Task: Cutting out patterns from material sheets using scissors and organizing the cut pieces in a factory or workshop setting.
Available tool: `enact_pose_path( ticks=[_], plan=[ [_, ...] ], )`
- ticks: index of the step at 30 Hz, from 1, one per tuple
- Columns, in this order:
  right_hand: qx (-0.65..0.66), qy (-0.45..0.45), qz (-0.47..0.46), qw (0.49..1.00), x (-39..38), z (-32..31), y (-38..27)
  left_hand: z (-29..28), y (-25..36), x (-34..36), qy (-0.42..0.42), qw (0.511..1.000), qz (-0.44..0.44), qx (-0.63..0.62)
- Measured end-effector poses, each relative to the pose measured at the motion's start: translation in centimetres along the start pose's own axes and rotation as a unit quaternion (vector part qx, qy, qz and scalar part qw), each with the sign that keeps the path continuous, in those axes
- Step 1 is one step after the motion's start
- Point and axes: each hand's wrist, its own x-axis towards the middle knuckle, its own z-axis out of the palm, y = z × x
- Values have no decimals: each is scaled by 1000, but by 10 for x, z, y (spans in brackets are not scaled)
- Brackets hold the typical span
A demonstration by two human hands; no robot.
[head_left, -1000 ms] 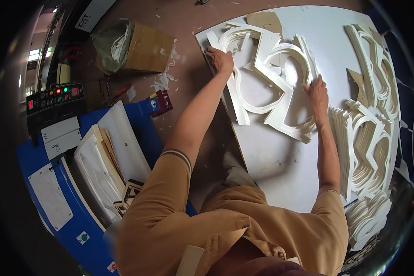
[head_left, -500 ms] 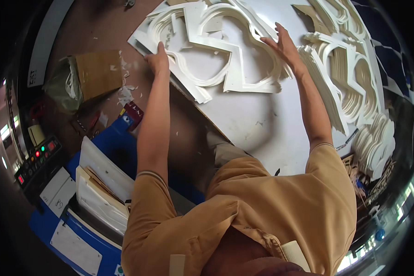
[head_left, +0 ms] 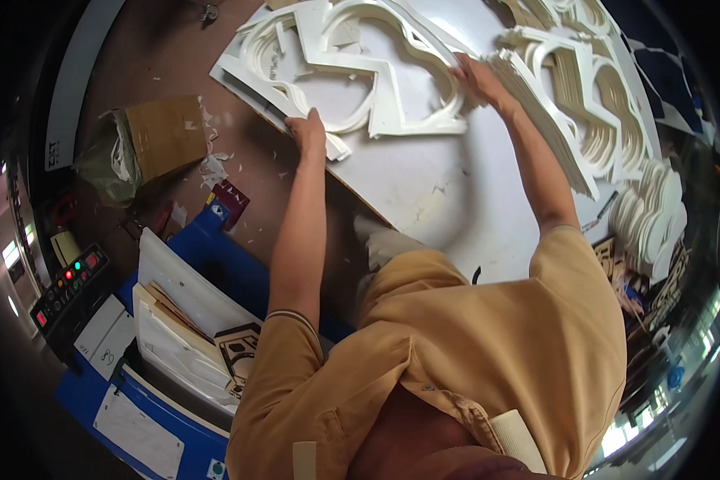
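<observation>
A layered stack of white cut-out sheets [head_left: 384, 88], with big curved openings and a zigzag bar, lies on the white table. My left hand [head_left: 306, 130] is closed at the stack's near-left edge, thumb up against the long straight strip. At the stack's right edge, my right hand [head_left: 478, 82] has its fingers bent around the border; they are slightly blurred and partly hidden. Both forearms reach forward over the table.
More stacked white cut-outs [head_left: 572, 104] stand close by my right forearm. Rounded white pieces [head_left: 650, 216] are piled near the right table edge. At left are a cardboard box [head_left: 166, 138] on the brown floor, paper scraps, and a blue machine with a lit control panel [head_left: 68, 280].
My left hand has slid along the near-left edge toward me and to the right. My right hand, spread before, has come down against the right edge with its fingers bent.
</observation>
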Motion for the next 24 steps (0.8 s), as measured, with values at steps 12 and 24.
enact_pose_path(
  ticks=[12, 24],
  plan=[
    [-257, 12, -186, 948, -66, 4, -71, -3, -19, -49, 229, 922, 303, 81],
    [-364, -34, -264, 892, -108, 43, -59, 43, 10, -117, -137, 685, 648, 303]
  ],
)
